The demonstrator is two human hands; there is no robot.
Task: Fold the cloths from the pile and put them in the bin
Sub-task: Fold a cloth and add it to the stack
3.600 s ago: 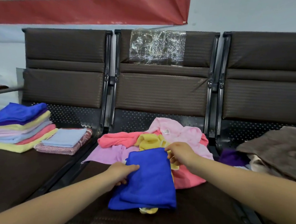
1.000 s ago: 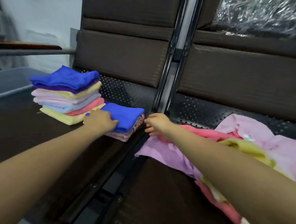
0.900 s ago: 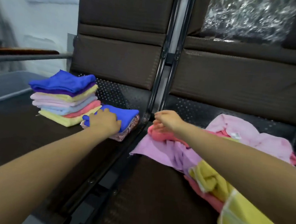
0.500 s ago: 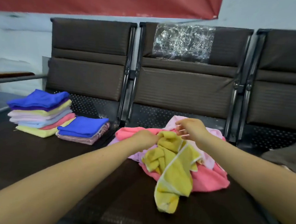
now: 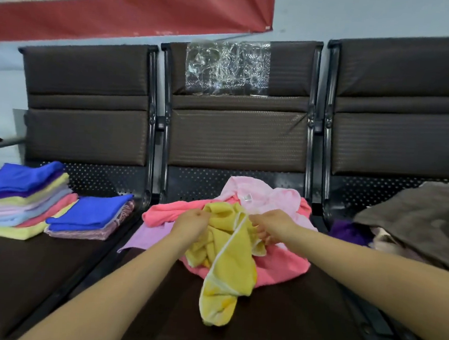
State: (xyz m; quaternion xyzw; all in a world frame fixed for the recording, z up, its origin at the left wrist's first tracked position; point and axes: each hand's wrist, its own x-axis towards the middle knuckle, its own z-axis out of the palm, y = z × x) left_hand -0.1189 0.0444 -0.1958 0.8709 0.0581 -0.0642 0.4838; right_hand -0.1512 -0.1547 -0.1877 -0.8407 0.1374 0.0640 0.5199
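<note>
Head view, step: a new cloth is taken up for folding.
Yellow cloth (image 5: 228, 252): on the pile (image 5: 278, 261), middle seat, hanging toward the front edge.
Left hand (image 5: 192, 222): grip pinching the cloth's top.
Right hand (image 5: 272, 226): grip pinching its white hem.
Next, I judge: spread it flat, find the corners.

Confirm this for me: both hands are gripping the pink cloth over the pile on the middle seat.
Not quite. The head view shows the left hand and right hand gripping the yellow cloth, not the pink one. It does hang over the pile on the middle seat.
</note>
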